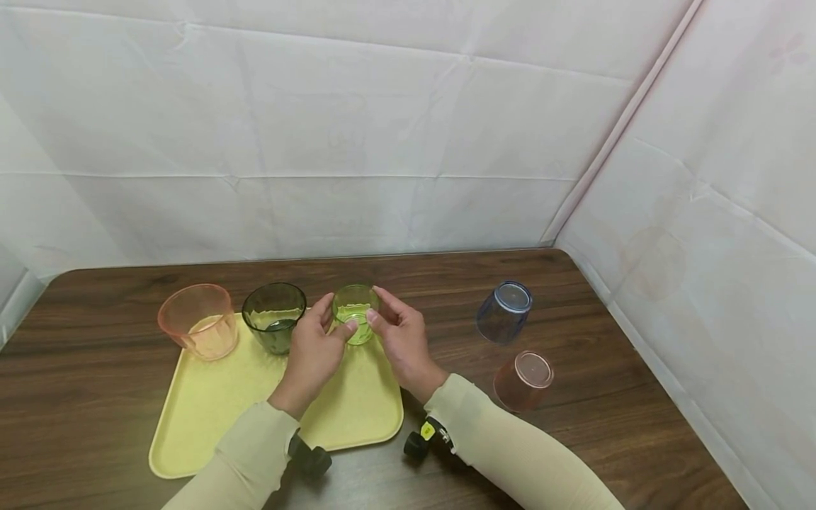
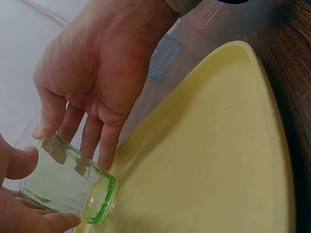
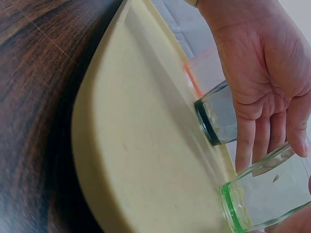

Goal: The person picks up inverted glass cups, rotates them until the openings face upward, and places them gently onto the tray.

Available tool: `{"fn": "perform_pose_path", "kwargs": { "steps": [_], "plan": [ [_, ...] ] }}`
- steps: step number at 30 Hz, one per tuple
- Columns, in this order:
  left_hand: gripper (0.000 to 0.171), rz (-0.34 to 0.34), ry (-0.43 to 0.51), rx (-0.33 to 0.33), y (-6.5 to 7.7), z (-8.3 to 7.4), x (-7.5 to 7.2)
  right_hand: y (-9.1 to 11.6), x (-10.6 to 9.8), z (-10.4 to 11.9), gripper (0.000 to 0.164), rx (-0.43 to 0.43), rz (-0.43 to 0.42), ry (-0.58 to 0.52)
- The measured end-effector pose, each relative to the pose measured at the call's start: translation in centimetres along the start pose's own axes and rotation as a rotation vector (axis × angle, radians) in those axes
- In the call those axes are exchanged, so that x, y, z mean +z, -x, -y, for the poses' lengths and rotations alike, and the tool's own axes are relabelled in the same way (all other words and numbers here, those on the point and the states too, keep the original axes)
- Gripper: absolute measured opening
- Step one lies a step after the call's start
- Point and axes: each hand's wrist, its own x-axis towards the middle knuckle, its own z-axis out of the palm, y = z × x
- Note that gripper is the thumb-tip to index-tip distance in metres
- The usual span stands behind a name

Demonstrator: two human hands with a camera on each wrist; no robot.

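Both hands hold a green clear cup [image 1: 355, 315] upright at the back right corner of the yellow tray [image 1: 347, 411]. My left hand [image 1: 316, 352] grips its left side, thumb across the near face. From the right, my right hand [image 1: 406, 345] grips it the same way, fingers behind and thumb in front. In the left wrist view the cup's thick green base [image 2: 104, 200] is right at the tray's surface. A dark green cup [image 1: 275, 319] stands upright just left of my left hand, and an orange cup [image 1: 200, 322] stands upright farther left, both at the tray's back edge.
On the brown wooden table [image 1: 440, 283] to the right, a blue cup [image 1: 503, 312] and a reddish-brown cup [image 1: 524, 380] stand upside down. White sheeting [image 1: 306, 142] hangs behind the table and along its right side.
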Motion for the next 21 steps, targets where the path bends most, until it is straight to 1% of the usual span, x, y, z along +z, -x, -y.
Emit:
{"fn": "perform_pose_path", "kwargs": {
  "steps": [6, 13, 17, 21],
  "plan": [
    [0.071, 0.005, -0.012, -0.002, 0.01, 0.18, -0.07, 0.05, 0.07, 0.06, 0.049, 0.022, 0.000, -0.006],
    [0.072, 0.012, -0.046, 0.011, 0.02, 0.16, 0.05, 0.03, -0.11, -0.03, 0.050, 0.015, 0.003, 0.042],
    [0.072, 0.010, -0.065, 0.018, 0.07, 0.13, 0.06, -0.03, -0.17, 0.00, 0.049, 0.006, 0.003, 0.087],
    [0.073, 0.018, -0.105, 0.016, 0.08, 0.11, -0.05, 0.02, -0.25, 0.13, 0.051, -0.016, 0.024, 0.168]
  ]
}}
